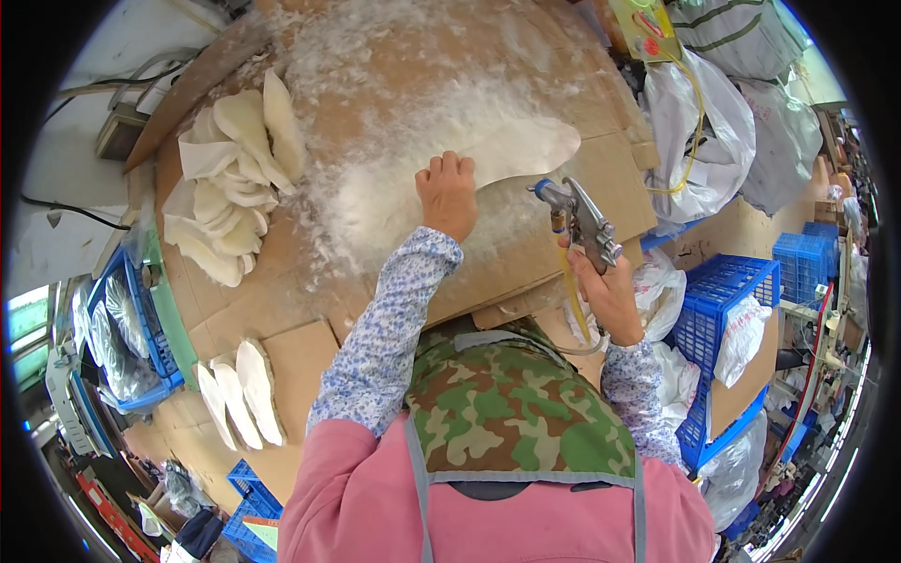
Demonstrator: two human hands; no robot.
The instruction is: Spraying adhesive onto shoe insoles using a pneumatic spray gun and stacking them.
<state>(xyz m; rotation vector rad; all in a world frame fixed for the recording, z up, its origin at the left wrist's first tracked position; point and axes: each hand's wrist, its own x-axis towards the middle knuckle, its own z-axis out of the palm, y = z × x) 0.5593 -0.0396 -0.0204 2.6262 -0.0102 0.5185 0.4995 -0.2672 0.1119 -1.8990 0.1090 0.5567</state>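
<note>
A long white insole lies on the dusty cardboard worktop, its rounded end toward the right. My left hand is closed in a fist over its left part, with the knuckles up; the fingertips are hidden. My right hand is wrapped round the grip of a metal spray gun, whose blue-tipped nozzle points up and left, just short of the insole's near edge. From the gun a yellow hose hangs down. Left of my left hand, a heap of cream insoles is piled up.
Three white insoles lie side by side on cardboard at lower left. White residue covers the cardboard worktop. Blue crates stand at the right, near plastic bags. Another blue crate with bags stands at the left.
</note>
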